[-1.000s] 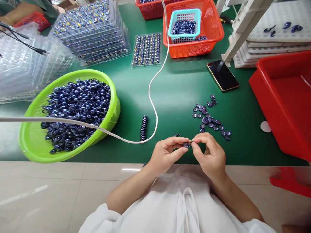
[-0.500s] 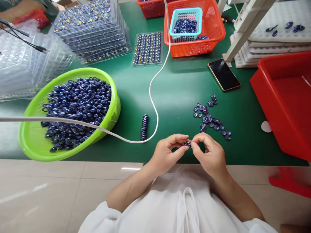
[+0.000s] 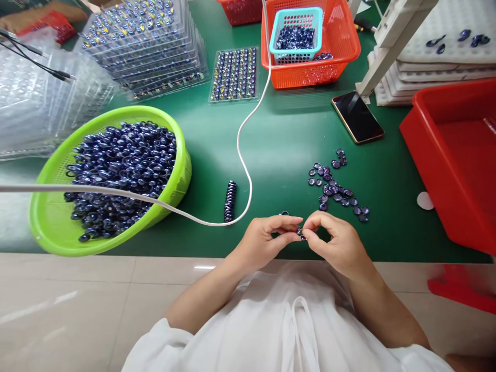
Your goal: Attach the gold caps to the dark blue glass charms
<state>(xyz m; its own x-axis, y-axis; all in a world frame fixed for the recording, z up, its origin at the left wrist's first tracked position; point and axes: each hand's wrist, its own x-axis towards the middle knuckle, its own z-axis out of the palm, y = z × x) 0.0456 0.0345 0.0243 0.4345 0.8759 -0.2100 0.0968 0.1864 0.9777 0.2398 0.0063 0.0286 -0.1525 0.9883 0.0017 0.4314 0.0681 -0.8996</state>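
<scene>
My left hand and my right hand meet near the table's front edge. Between their fingertips is a small shiny dark-blue ring, partly covered by the fingers; both hands pinch it. Just beyond the left fingertips lies another ring on the green table. Small dark round caps are scattered ahead of my right hand. To the left stands a tight row of dark rings. A lime-green basket, heaped with dark-blue rings, sits farther left.
A white cable crosses the table and the basket. At the back are stacked clear trays, one filled tray and an orange basket holding a turquoise one. A phone and red bin stand right.
The held ring has turned a little between my fingertips, and my right fingers have shifted slightly on it. The ring beyond my left hand shows more now.
</scene>
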